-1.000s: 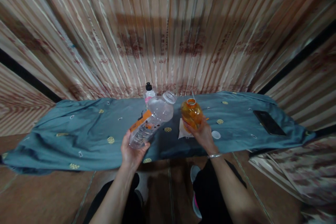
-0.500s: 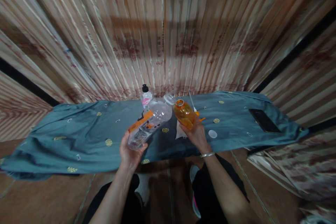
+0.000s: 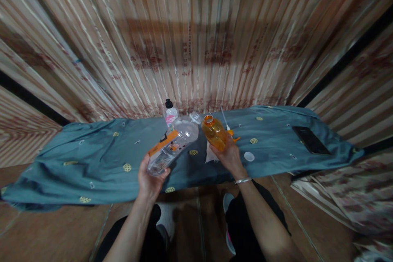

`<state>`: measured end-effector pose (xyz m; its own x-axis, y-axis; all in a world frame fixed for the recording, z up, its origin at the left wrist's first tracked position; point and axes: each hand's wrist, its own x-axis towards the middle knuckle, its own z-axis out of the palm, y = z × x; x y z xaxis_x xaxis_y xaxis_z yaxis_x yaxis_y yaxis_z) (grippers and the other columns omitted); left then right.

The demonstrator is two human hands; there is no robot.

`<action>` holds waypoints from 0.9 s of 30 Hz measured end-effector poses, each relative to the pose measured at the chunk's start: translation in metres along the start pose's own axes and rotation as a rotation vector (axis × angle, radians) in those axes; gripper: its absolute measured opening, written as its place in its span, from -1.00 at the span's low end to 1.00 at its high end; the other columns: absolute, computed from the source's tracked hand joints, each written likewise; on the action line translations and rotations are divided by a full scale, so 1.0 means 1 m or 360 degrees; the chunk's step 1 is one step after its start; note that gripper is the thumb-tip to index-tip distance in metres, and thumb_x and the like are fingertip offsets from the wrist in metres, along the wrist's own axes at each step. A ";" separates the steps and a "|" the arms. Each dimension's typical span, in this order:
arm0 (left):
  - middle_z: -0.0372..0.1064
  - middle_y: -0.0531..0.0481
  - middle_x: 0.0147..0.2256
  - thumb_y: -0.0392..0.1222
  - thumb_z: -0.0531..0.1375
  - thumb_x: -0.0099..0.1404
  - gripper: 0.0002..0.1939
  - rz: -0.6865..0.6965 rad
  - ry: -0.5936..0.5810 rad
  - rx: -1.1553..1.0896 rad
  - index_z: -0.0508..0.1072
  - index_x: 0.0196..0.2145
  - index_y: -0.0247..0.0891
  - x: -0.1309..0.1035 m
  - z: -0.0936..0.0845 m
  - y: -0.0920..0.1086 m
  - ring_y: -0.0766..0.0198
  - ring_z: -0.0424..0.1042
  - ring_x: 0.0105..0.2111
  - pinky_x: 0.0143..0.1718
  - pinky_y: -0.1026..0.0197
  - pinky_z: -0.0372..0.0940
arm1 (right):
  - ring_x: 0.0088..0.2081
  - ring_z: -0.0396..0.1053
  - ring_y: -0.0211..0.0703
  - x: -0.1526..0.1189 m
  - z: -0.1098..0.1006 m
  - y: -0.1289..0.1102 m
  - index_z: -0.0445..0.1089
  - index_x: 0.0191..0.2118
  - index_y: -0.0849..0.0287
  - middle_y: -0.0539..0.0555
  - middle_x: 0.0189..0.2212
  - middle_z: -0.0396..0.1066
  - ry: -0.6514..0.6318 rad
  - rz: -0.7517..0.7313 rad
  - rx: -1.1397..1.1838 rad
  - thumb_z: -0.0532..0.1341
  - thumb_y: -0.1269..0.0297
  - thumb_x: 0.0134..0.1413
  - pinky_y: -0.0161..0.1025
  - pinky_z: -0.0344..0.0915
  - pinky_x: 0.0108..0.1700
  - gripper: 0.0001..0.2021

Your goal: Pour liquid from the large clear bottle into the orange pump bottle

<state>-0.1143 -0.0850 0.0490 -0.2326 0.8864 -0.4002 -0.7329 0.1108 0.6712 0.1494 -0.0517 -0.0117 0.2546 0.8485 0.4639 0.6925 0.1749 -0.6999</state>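
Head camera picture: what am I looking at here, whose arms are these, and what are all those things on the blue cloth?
There is no machine here. A person wears one camera on the head, looking forward and down, so the two bare arms are the person's own. The left hand has its grip on a large clear plastic bottle with an orange label, tilted, its open mouth toward a small orange plastic bottle held by the right hand. The two mouths are close together. Below lies a blue-green patterned cloth. On it are a white round cap, a black phone, a white paper, and, at the back, a small clear bottle with a black cap. Striped curtains hang behind.
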 end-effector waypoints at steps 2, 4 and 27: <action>0.55 0.00 -0.42 -0.15 0.30 0.15 -0.81 0.0002 0.0002 0.0016 0.54 -0.27 -0.26 0.000 0.001 0.000 0.20 0.50 -0.56 -0.70 0.23 0.37 | 0.05 0.50 0.19 0.000 0.001 0.001 0.23 0.21 0.24 0.31 0.04 0.50 0.0000 -0.0006 -0.0005 0.33 0.05 0.04 0.09 0.46 0.05 -0.33; 0.56 -0.01 -0.41 -0.15 0.28 0.16 -0.81 0.0002 0.0001 0.0027 0.54 -0.26 -0.26 -0.001 0.001 0.000 0.20 0.51 -0.55 -0.71 0.23 0.37 | 0.05 0.50 0.21 0.001 0.002 0.001 0.23 0.22 0.25 0.32 0.04 0.50 0.0009 -0.0003 -0.0013 0.34 0.04 0.02 0.11 0.46 0.05 -0.32; 0.57 -0.02 -0.37 -0.15 0.35 0.08 -0.72 0.0068 -0.0093 0.0055 0.52 -0.23 -0.27 0.003 -0.006 0.003 0.18 0.52 -0.53 -0.70 0.22 0.39 | 0.07 0.48 0.25 0.000 0.000 0.002 0.21 0.24 0.26 0.34 0.07 0.48 -0.0031 -0.0039 -0.0070 0.35 0.07 0.00 0.15 0.46 0.06 -0.29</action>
<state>-0.1210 -0.0848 0.0455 -0.2245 0.9152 -0.3345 -0.7005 0.0871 0.7084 0.1506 -0.0509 -0.0134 0.2246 0.8538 0.4696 0.7274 0.1738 -0.6638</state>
